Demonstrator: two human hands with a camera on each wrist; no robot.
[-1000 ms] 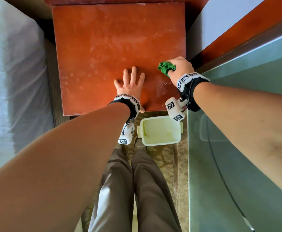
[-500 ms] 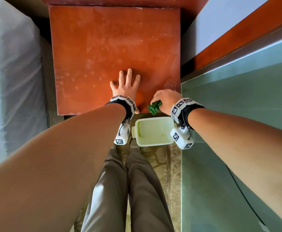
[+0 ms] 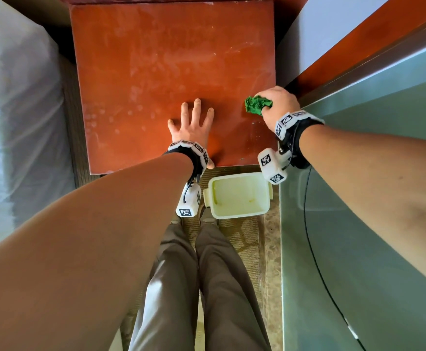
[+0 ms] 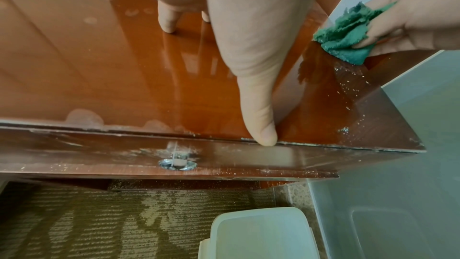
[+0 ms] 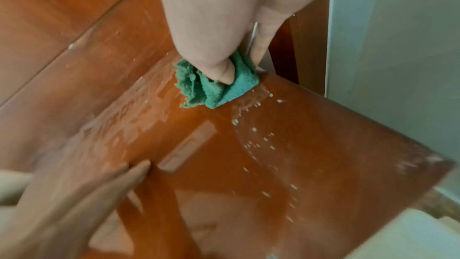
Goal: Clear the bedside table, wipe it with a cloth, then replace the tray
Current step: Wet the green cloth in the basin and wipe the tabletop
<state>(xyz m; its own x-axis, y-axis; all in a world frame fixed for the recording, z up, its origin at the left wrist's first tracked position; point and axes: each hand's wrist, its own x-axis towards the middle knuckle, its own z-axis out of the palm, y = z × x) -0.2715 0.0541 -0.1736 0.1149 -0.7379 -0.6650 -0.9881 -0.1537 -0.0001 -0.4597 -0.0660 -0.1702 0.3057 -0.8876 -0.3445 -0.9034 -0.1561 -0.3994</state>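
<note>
The red-brown bedside table (image 3: 156, 59) has a bare, streaky top with pale spots. My right hand (image 3: 275, 102) grips a bunched green cloth (image 3: 256, 105) (image 5: 216, 86) (image 4: 346, 34) and presses it on the table's right edge, near the front. White specks (image 5: 251, 133) trail on the wood behind the cloth. My left hand (image 3: 194, 122) lies flat on the front middle of the top, fingers spread, thumb (image 4: 259, 117) at the front edge. A pale plastic tray (image 3: 238, 196) (image 4: 261, 233) stands on the floor below the table's front.
A bed with white linen (image 3: 12, 122) runs along the left. A grey-green glass surface (image 3: 371, 224) with a black cable lies to the right, touching the table's side. My legs stand on patterned carpet (image 4: 87, 224). A drawer knob (image 4: 177, 163) sits on the table front.
My right hand swept the cloth from the right edge down to the front edge, then back up along the right edge. The left hand has stayed flat in place.
</note>
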